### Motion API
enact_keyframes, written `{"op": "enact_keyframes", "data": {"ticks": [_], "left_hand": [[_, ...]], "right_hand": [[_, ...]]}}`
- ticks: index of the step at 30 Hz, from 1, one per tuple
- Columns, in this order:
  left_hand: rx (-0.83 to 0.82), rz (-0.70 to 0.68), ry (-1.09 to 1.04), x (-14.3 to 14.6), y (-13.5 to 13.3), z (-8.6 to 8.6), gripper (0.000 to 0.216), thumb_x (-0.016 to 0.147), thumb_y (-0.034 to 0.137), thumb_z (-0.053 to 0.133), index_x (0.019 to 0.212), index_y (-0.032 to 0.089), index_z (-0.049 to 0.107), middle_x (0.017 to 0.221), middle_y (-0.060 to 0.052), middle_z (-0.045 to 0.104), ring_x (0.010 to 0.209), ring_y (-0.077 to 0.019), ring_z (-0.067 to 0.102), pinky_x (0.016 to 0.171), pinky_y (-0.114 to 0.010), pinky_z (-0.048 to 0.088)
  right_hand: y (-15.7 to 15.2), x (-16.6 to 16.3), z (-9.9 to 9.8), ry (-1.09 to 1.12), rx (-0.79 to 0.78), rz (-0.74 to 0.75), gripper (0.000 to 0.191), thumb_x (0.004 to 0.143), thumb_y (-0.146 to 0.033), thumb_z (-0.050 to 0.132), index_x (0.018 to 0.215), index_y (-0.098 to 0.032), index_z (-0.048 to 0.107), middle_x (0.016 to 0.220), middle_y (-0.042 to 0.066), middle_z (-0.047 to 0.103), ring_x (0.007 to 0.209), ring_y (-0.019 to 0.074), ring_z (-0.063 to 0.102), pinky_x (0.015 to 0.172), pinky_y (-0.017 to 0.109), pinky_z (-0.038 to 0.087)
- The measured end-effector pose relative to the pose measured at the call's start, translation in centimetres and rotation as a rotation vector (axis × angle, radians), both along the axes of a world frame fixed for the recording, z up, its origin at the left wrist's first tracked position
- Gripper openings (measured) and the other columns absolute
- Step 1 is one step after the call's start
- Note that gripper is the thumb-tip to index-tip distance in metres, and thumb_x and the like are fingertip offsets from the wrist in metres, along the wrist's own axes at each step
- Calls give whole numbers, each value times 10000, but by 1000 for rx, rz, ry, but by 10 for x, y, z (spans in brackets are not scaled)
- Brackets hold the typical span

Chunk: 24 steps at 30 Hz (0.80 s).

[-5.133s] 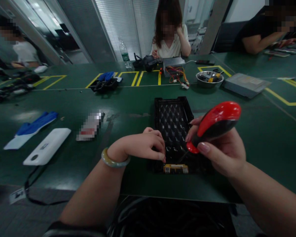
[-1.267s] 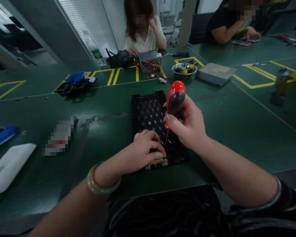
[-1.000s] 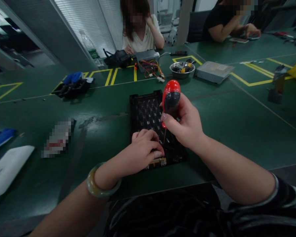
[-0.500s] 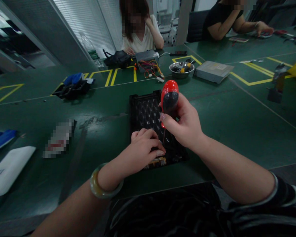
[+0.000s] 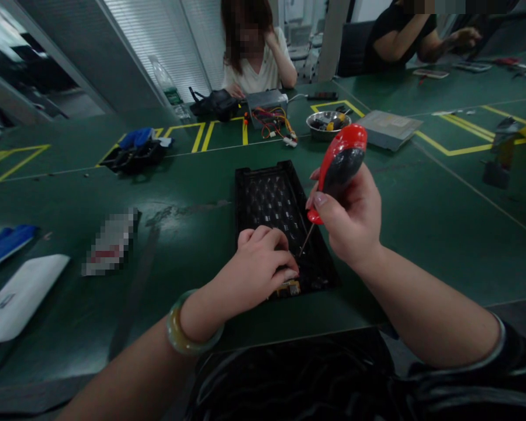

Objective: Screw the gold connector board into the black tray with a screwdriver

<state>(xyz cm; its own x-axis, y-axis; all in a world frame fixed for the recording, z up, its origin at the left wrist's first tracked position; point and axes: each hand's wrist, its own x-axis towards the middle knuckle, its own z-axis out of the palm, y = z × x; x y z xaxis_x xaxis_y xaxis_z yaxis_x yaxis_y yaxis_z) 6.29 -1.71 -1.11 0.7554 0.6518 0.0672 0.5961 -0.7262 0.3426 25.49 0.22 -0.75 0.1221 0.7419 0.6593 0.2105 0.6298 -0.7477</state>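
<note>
A screwdriver (image 5: 337,166) with a fat red and black handle is gripped in the right hand (image 5: 355,225) above the near right part of a black case (image 5: 267,199). It tilts, handle up and right, its thin shaft pointing down at the case's near end. The case, long and dimpled inside, lies flat under the left hand (image 5: 258,266).

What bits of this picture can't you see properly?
Head view:
Screwdriver in the right hand: tip too thin and dark against the black tray.
Small board: mostly under the left hand.
Packet: blurred out.
White object: cut off by the left edge.
</note>
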Motion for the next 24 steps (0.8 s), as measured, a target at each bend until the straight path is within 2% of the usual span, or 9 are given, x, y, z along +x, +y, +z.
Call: {"op": "enact_keyframes", "data": {"ticks": [5,9,12,16,21,24], "left_hand": [[-29,-67,-2,-6,3,1,175,972,369,608,968,318,776,1109,-27,614,1065,-225,498,908,-428,262],[-57,-92,-24,-11,8,-1,178,980,339,601,998,349,778,1099,-11,640,1077,-212,507,902,-415,246],[-71,-85,-48,-14,11,0,179,976,342,602,1018,338,775,1099,-10,658,1082,-211,517,903,-415,239],[-77,-72,-72,-18,14,4,159,946,326,628,980,321,782,1089,-7,661,1073,-209,531,915,-413,242],[-97,-102,-89,-18,12,5,143,919,298,647,965,305,782,1086,-5,655,1066,-204,541,962,-418,248],[-104,-114,-89,-17,11,5,149,911,283,644,968,295,781,1091,-14,659,1071,-214,536,971,-420,260]], "right_hand": [[1,1,-1,51,78,-18,227,862,-403,638,1048,-295,565,994,31,591,760,180,574,614,352,484],[0,1,0,101,95,23,234,866,-409,647,1061,-302,574,994,45,618,671,163,561,591,368,472],[-4,-1,2,143,102,83,228,858,-426,651,1027,-297,569,904,46,629,591,150,527,529,358,457],[-12,-4,3,151,86,210,245,826,-400,673,1020,-274,593,964,56,654,553,131,529,448,326,445],[-19,-6,3,35,72,336,221,823,-318,676,1024,-249,617,775,30,638,590,167,602,473,322,494],[-20,-6,4,-33,36,393,245,796,-277,685,1022,-224,608,774,36,646,580,166,614,472,309,502]]}}
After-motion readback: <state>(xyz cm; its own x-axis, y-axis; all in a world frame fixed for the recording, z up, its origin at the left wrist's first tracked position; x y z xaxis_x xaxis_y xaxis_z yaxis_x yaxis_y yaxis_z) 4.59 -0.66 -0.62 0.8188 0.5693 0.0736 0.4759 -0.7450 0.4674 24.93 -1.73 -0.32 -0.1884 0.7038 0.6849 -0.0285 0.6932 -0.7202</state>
